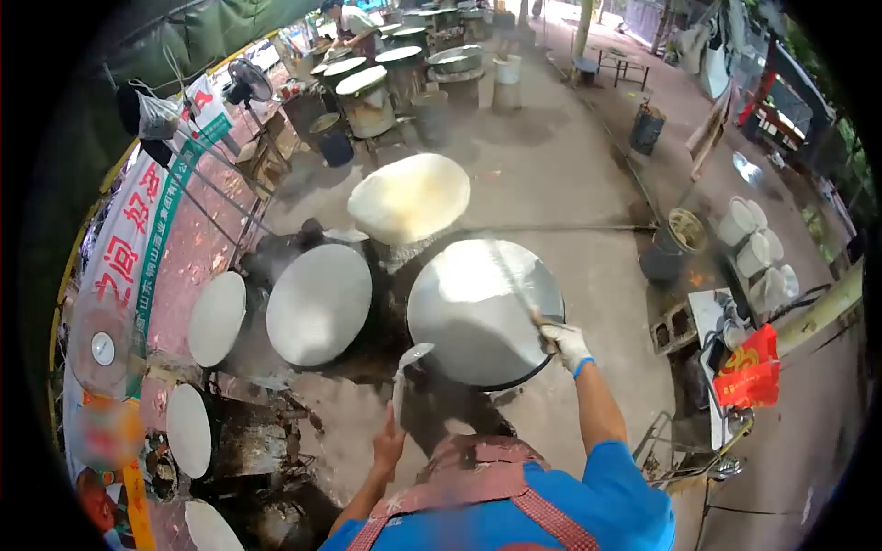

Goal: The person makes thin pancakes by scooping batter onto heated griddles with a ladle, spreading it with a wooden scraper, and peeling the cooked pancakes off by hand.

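My left hand [388, 448] is wrapped round the handle of a pale ladle [417, 354]. The ladle's bowl is at the left rim of a large round griddle [469, 335] in front of me; I cannot tell if they touch. A white glove covers my right hand [567, 343], which grips a long-handled tool [516, 286] at the griddle's right edge. The tool reaches up and left across the griddle and is blurred, so its far end is unclear. A smooth pale layer covers the griddle's surface.
Beyond the griddle lies a large round pale sheet [409, 197]. More round pale-topped griddles [319, 305] stand to the left. On the right are a dark bucket [675, 243], white buckets [755, 253] and a red bag [749, 367]. Another person [351, 23] is at the back.
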{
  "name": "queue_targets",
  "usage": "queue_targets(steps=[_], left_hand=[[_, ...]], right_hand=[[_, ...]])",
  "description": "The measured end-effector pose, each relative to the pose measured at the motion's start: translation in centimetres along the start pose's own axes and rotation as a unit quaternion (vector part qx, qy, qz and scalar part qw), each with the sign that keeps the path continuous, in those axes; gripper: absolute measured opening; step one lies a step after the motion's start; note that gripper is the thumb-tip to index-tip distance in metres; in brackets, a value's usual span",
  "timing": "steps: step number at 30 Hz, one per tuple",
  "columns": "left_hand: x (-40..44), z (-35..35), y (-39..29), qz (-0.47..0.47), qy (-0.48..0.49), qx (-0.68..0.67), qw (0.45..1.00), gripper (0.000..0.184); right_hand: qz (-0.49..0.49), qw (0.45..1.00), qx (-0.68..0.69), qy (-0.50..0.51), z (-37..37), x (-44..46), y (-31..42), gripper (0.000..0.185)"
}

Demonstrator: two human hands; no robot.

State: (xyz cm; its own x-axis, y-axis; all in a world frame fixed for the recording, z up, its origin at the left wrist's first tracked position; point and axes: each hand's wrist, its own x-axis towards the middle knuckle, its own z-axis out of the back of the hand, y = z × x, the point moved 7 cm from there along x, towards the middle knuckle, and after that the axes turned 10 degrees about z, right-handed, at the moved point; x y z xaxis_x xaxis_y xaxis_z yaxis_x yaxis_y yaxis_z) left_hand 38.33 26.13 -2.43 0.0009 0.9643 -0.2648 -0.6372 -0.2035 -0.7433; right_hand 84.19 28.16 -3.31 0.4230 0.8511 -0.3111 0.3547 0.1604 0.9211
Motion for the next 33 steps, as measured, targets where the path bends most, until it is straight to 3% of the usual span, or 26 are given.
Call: queue_targets(steps=[1,4,5,6,8,10,11,13,15,17,18,20,21,22,23,24,25,27,30,32,33], left_hand=[[-0.2,-0.1,0.1,0.024,0.005,0.012,1.0,0.063],[-1.3,-0.3,2.6,0.042,-0.018,-0.055,0.997,0.065],[-1.8,-0.3,3.2,0.041,-0.035,-0.092,0.994,0.065],[-3.4,0.4,1.5,0.15,-0.015,-0.122,0.981,0.068],[-4.1,0.1,4.6,0.138,-0.044,-0.128,0.981,0.069],[-6.8,-0.2,3.2,0.244,-0.026,-0.154,0.957,0.068],[-7.0,-0.5,3.6,0.229,-0.026,-0.176,0.957,0.068],[-7.1,-1.7,5.3,0.194,-0.027,-0.224,0.955,0.067],[-7.7,-2.4,6.4,0.202,-0.054,-0.217,0.954,0.067],[-9.0,-2.4,8.5,0.234,-0.076,-0.182,0.952,0.067],[-9.6,-2.3,9.5,0.26,-0.085,-0.154,0.949,0.067],[-10.7,-2.2,8.5,0.337,-0.08,-0.15,0.926,0.066],[-11.7,-2.4,7.8,0.388,-0.069,-0.173,0.903,0.065],[-11.3,-2.4,9.5,0.286,-0.109,-0.109,0.946,0.069],[-11.3,-2.5,10.9,0.301,-0.105,-0.12,0.94,0.07],[-11.4,-2.7,11.7,0.316,-0.1,-0.135,0.934,0.071],[-11.6,-3.5,12.3,0.33,-0.094,-0.155,0.926,0.072],[-11.9,-2.9,7.5,0.328,-0.094,-0.21,0.916,0.072],[-12.9,-3.0,11.7,0.303,-0.126,-0.223,0.918,0.072],[-13.9,-2.5,6.5,0.338,-0.125,-0.264,0.895,0.072],[-14.3,-2.8,7.0,0.342,-0.131,-0.239,0.899,0.071]], right_hand=[[0.027,0.996,-0.061,0.064,-1.1,0.4,-1.5,0.023],[-0.104,0.983,-0.126,0.082,-2.6,-3.5,0.7,0.029],[-0.03,0.988,-0.108,0.11,-1.3,-2.4,1.2,0.038],[-0.038,0.986,-0.101,0.126,1.6,-0.1,0.6,0.034],[-0.03,0.991,-0.075,0.11,2.7,4.0,1.9,0.025],[-0.048,0.992,-0.089,0.071,0.7,4.6,6.1,0.019],[-0.079,0.982,-0.102,0.134,0.3,6.5,2.4,0.017],[-0.145,0.952,-0.203,0.176,-1.0,2.8,3.0,0.022],[-0.204,0.938,-0.161,0.231,0.5,1.0,1.9,0.02],[-0.161,0.936,-0.231,0.212,2.4,2.5,4.5,0.027],[-0.109,0.979,-0.102,0.141,3.4,6.6,2.7,0.031],[-0.066,0.991,-0.037,0.112,3.0,11.0,3.3,0.031],[-0.08,0.982,-0.124,0.114,0.2,9.7,6.2,0.025],[-0.099,0.962,-0.179,0.18,-0.6,9.4,5.0,0.02],[-0.114,0.934,-0.233,0.246,-1.1,9.1,3.5,0.018],[-0.148,0.941,-0.186,0.241,-1.6,7.2,3.0,0.017],[-0.203,0.921,-0.228,0.241,-0.7,5.1,3.1,0.018],[-0.2,0.914,-0.213,0.281,0.2,3.2,4.0,0.02],[-0.138,0.942,-0.217,0.217,0.9,9.2,4.7,0.02],[-0.06,0.955,-0.229,0.177,-2.1,11.0,8.2,0.023],[-0.028,0.945,-0.214,0.245,-3.6,12.8,6.3,0.021]])
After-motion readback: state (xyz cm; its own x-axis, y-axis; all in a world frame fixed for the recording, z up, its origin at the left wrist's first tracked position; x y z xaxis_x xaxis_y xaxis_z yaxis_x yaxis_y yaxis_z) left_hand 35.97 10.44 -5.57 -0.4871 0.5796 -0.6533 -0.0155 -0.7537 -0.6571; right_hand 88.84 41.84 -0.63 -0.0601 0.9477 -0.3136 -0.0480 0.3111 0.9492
